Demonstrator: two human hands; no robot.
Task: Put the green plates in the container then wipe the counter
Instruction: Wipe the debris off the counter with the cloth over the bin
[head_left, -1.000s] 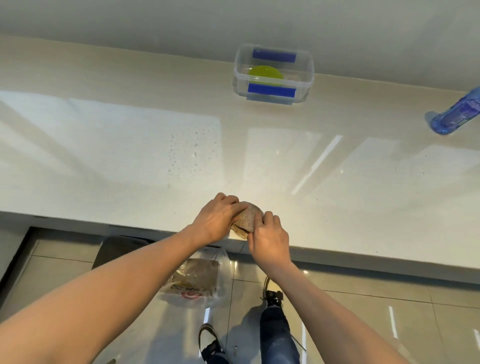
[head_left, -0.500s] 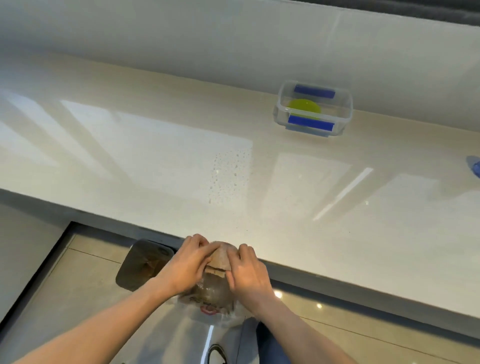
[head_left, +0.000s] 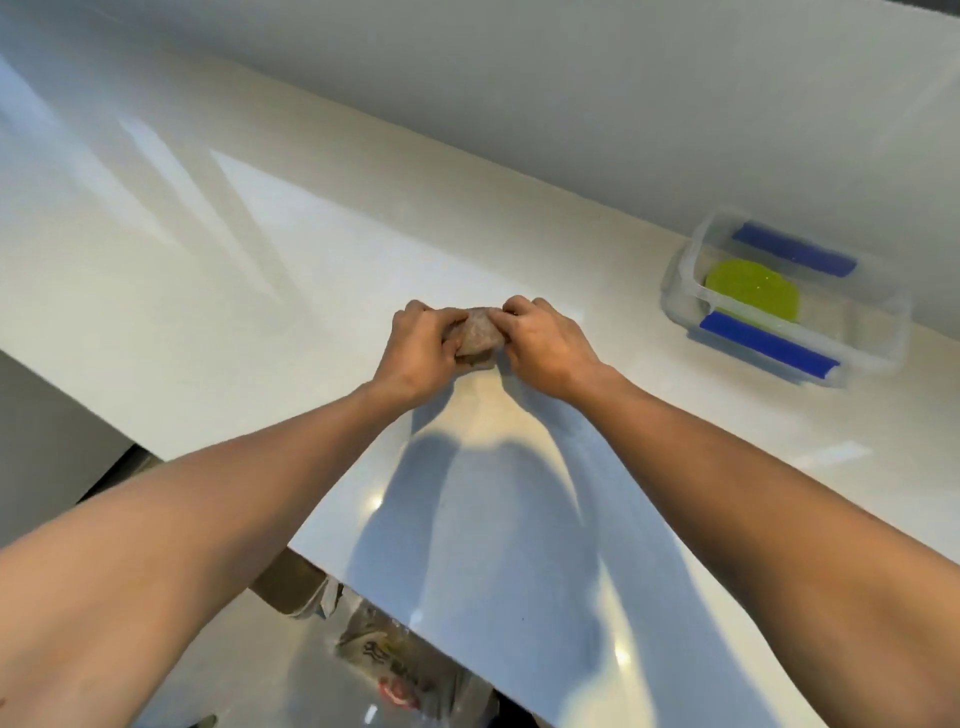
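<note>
Your left hand (head_left: 418, 347) and right hand (head_left: 546, 344) pinch a crumpled cloth (head_left: 479, 339) between curled fingers, over the counter (head_left: 260, 270). Right of your fingers, well apart, the container (head_left: 878, 312) holds green plates (head_left: 750, 289); their count is unclear.

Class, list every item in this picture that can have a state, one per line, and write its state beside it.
Container: open, no lid on it, standing on the counter.
Green plates: lying inside the container.
Cloth: bunched up, held between both hands over the counter.
Left hand: closed on the cloth.
Right hand: closed on the cloth.
Counter: glossy, shadowed under the arms.
</note>
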